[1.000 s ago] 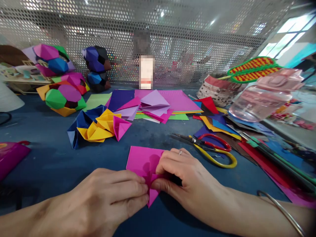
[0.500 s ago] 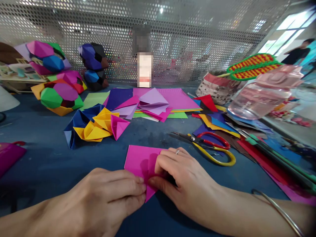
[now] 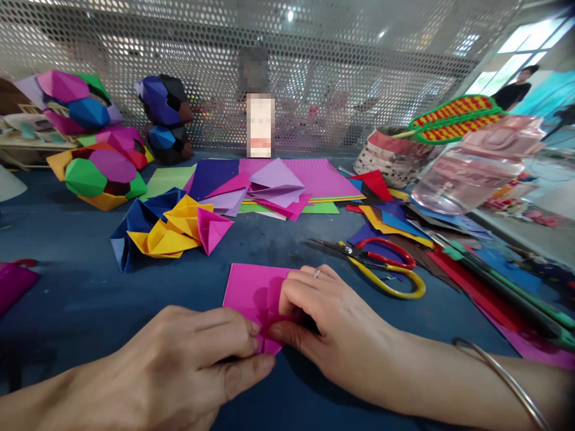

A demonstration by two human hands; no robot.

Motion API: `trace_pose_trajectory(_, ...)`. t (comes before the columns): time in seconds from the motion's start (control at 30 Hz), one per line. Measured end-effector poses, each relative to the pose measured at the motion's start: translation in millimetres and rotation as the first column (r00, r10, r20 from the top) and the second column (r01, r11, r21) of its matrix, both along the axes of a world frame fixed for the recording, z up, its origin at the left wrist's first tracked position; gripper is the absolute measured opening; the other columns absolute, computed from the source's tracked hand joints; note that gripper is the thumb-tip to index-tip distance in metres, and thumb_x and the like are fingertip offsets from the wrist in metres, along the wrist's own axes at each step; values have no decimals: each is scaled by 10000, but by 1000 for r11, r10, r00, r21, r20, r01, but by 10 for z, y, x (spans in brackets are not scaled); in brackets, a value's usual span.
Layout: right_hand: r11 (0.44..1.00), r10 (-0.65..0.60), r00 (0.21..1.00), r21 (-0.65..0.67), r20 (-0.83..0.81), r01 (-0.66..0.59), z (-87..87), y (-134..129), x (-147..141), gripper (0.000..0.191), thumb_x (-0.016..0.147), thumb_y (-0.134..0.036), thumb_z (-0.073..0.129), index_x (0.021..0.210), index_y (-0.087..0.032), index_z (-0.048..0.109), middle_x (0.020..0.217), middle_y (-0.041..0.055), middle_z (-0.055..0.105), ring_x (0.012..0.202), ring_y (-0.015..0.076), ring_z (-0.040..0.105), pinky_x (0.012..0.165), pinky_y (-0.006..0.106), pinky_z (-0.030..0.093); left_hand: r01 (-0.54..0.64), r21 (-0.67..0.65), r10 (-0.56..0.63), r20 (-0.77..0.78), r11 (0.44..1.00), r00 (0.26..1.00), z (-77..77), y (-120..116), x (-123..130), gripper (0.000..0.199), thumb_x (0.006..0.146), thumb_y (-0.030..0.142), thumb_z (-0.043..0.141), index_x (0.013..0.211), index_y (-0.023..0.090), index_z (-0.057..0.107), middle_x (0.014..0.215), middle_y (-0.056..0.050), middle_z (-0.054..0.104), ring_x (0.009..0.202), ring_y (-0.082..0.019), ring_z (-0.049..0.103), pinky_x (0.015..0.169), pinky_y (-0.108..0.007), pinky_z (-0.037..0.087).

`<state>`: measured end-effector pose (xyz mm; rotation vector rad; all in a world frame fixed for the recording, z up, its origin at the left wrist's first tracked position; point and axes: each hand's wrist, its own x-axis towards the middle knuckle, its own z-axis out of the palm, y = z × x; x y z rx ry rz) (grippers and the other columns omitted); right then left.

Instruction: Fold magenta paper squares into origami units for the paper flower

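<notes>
The left hand (image 3: 179, 353) has parted its thumb from its fingers, likely bracing the near end of the magenta paper (image 3: 247, 287) on the worktop (image 3: 90, 287); its grip is unclear. The right hand (image 3: 341, 323) pinches the paper's right side.

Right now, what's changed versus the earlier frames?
The left hand's thumb has spread from its fingers and now covers the near tip of the magenta paper. The view has swung slightly right; a person came into it. Right hand still grips the paper; scissors unmoved.
</notes>
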<state>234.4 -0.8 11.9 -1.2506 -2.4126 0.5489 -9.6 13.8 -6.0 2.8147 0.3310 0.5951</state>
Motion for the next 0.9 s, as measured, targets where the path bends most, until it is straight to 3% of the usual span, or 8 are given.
trace_pose_trajectory(0.1, 1000, 3, 1000, 11, 4, -3, -3, -13, -1, 230, 938, -228, 669, 786, -202, 497, 786, -41, 566, 771, 162, 458, 720, 319, 250, -19, 38, 18, 15, 999, 1000, 71, -26, 58, 278, 1014, 132, 462, 1217, 206, 637, 958, -27, 741, 898, -148, 731, 830, -215, 615)
trace_pose_trajectory(0.27, 1000, -6, 1000, 2, 22, 6, -10, -30, -6, 222, 954, -229, 642, 795, -200, 490, 804, -34, 570, 776, 166, 459, 714, 323, 243, -45, -7, 45, 20, 999, 999, 213, -38, 143, 271, 1020, 123, 465, 1089, 263, 686, 866, 26, 735, 761, -97, 738, 809, -158, 606)
trace_pose_trajectory(0.47, 1000, -10, 999, -4, 54, 10, -8, -33, -14, 204, 960, -214, 620, 806, -199, 487, 831, -18, 581, 793, 176, 465, 725, 332, 256, 3, 61, -6, 39, 998, 999, 117, -60, 136, 280, 1020, 123, 444, 1174, 211, 660, 881, -4, 739, 826, -131, 736, 811, -182, 617)
trace_pose_trajectory(0.57, 1000, -16, 998, 0, 62, 16, -6, -27, -21, 209, 967, -211, 605, 802, -200, 478, 824, -18, 577, 784, 175, 459, 722, 335, 259, -103, 37, 100, 83, 994, 992, 45, -88, 114, 251, 1037, 142, 436, 1113, 199, 668, 846, 0, 723, 799, -113, 728, 786, -155, 613)
trace_pose_trajectory(0.63, 1000, -18, 998, 6, 62, 17, -7, -26, -24, 213, 974, -224, 597, 801, -201, 473, 826, -17, 576, 785, 176, 459, 725, 337, 262, -91, 56, 87, 61, 994, 994, 33, -93, 101, 264, 1048, 167, 416, 1146, 196, 659, 860, -5, 725, 812, -120, 727, 815, -178, 616)
trace_pose_trajectory(0.73, 1000, -23, 998, 13, 63, 22, -11, -36, -24, 219, 973, -231, 593, 796, -200, 467, 822, -16, 572, 782, 177, 459, 725, 338, 263, -10, 111, 8, 18, 994, 1000, 84, -75, 105, 306, 1043, 168, 392, 1237, 180, 628, 888, -20, 738, 839, -145, 732, 854, -219, 619)
trace_pose_trajectory(0.9, 1000, -27, 997, 7, 73, 27, -5, -66, -22, 219, 975, -252, 590, 799, -199, 472, 827, -10, 572, 783, 183, 457, 719, 338, 263, -56, 114, 51, 48, 992, 998, 196, -62, 171, 323, 1020, 96, 408, 1191, 239, 642, 848, 22, 734, 790, -114, 734, 775, -144, 606)
